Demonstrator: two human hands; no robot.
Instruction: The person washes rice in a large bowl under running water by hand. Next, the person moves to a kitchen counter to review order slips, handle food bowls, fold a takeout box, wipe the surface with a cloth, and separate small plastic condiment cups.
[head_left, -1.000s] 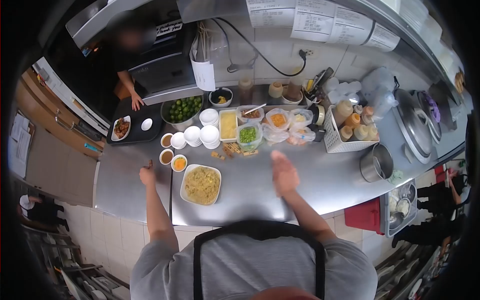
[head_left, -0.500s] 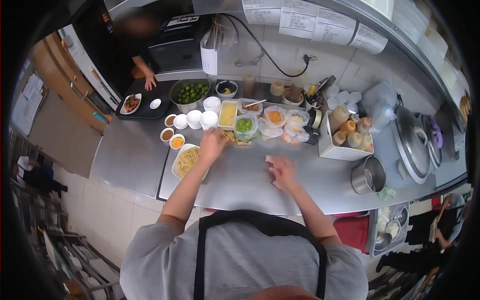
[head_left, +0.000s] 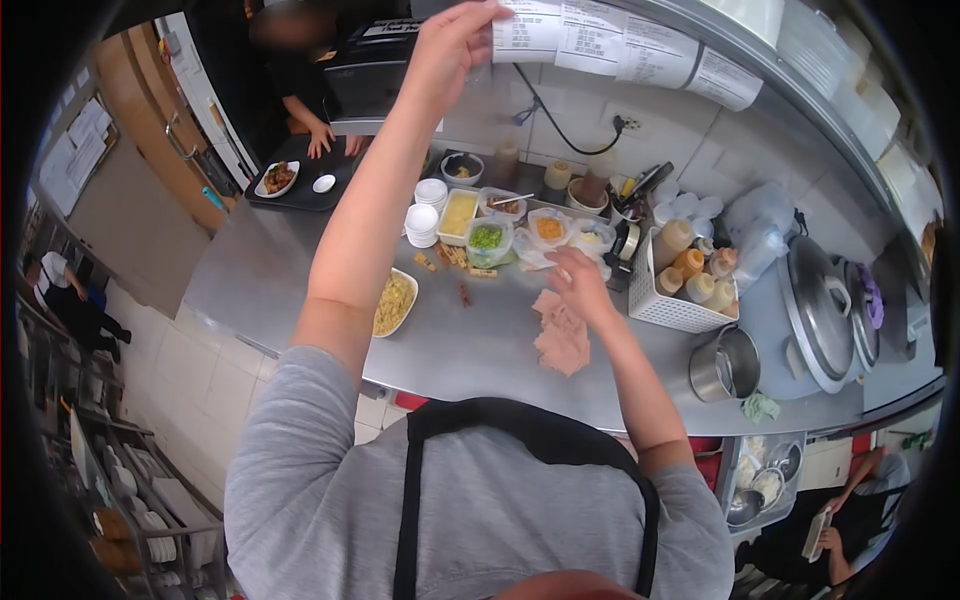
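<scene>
My left hand (head_left: 447, 52) is raised to the rail at the top. Its fingers pinch the left edge of the leftmost printed order slip (head_left: 527, 32). Over the steel counter my right hand (head_left: 582, 287) has its fingers apart and holds nothing. A crumpled pink cloth (head_left: 562, 340) lies just below it. Under my left forearm sits a white bowl of noodle-like or rice-like food (head_left: 397, 303), partly hidden. Small wooden-looking pieces (head_left: 455, 257) lie in front of the topping tubs.
Tubs of chopped greens (head_left: 488, 238) and orange topping (head_left: 549, 229) line the back, beside stacked white cups (head_left: 422, 224). A white basket of squeeze bottles (head_left: 685, 308) and a metal pot (head_left: 724, 365) stand right. A co-worker's hand (head_left: 320, 138) is near the black tray (head_left: 290, 200).
My left hand has risen from the counter near the white bowl to the order slips. My right hand has lifted slightly, leaving the pink cloth uncovered.
</scene>
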